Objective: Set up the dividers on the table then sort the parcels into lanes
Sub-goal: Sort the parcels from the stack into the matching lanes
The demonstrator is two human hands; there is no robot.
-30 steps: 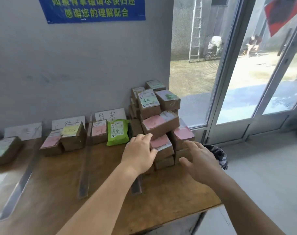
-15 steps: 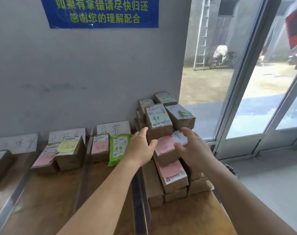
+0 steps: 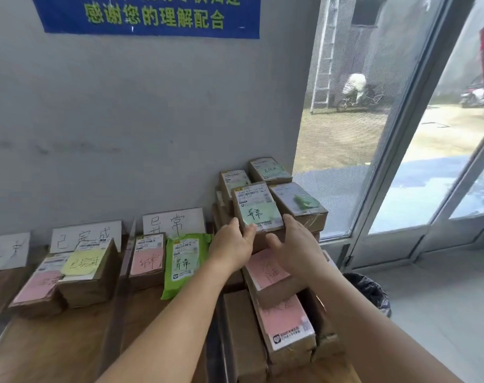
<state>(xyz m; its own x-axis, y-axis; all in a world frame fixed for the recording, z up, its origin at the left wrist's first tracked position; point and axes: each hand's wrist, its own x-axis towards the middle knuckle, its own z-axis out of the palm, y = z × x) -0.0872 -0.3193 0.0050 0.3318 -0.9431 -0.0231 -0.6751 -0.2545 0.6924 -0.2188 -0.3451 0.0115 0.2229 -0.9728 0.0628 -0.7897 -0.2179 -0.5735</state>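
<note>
We see both hands closed in on one parcel at the centre of the frame. The left hand (image 3: 232,246) has its fingers curled against the near left edge of the green-labelled box (image 3: 258,214), and the right hand (image 3: 296,244) curls round its near right corner, so the box is gripped between them. This box sits on top of the parcel stack (image 3: 279,299) at centre right, its long axis running from near to far, tilted slightly toward upper left, with the printed label end farthest from us and the handwritten green note nearest.

Below the hands lie two pink-labelled boxes (image 3: 265,268), stepped toward the lower edge of the frame, long axes likewise running away from us.

To the left, on the wooden table (image 3: 55,344), a green soft pouch (image 3: 184,262) and a brown box with a pink note (image 3: 147,261) lie side by side in front of a white card sign (image 3: 173,221). A divider strip (image 3: 126,255) stands between that lane and the next, where a box with a yellow note (image 3: 87,269) rests at middle left.
</note>
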